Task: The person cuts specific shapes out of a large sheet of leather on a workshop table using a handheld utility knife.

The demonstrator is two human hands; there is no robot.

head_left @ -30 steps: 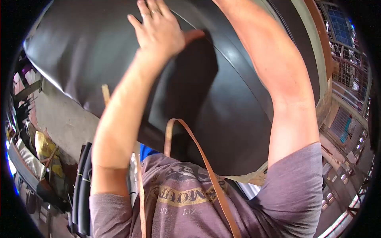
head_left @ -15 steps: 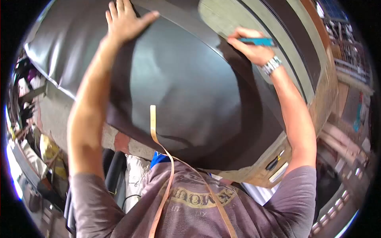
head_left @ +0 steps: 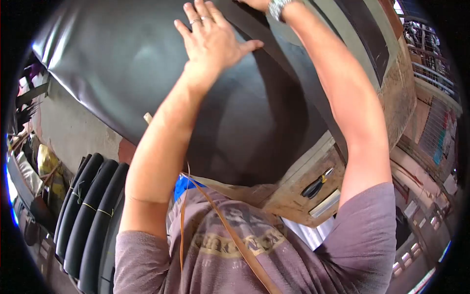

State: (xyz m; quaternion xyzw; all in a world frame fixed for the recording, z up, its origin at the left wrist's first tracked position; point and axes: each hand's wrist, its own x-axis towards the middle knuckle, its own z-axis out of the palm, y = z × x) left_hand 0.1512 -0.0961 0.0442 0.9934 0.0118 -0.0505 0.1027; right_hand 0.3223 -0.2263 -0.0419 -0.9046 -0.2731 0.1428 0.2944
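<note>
My left hand [head_left: 213, 41] lies flat on a large dark brown, glossy sheet [head_left: 147, 63] that looks like leather or vinyl. Its fingers are spread, the thumb points right, and nothing is in it. At the top edge of the view, my right hand [head_left: 257, 4] is mostly cut off, so its fingers and anything in them are hidden. A metal watch [head_left: 278, 9] is on that wrist. The right hand is over the far part of the sheet, near a narrow dark strip. A tan tape [head_left: 225, 225] hangs down my shirt front.
Pliers with black-and-yellow handles [head_left: 313, 188] lie on the worn wooden board [head_left: 298, 186] at right. Several black rolls [head_left: 90, 215] stand at lower left. A dark strip [head_left: 364, 29] lies on the pale surface at upper right. A wire rack [head_left: 433, 122] is farther right.
My left hand has shifted right and slightly down over the sheet. My right hand, earlier gripping a teal pen-like tool, has moved up and left, mostly out of view. The camera view has shifted too.
</note>
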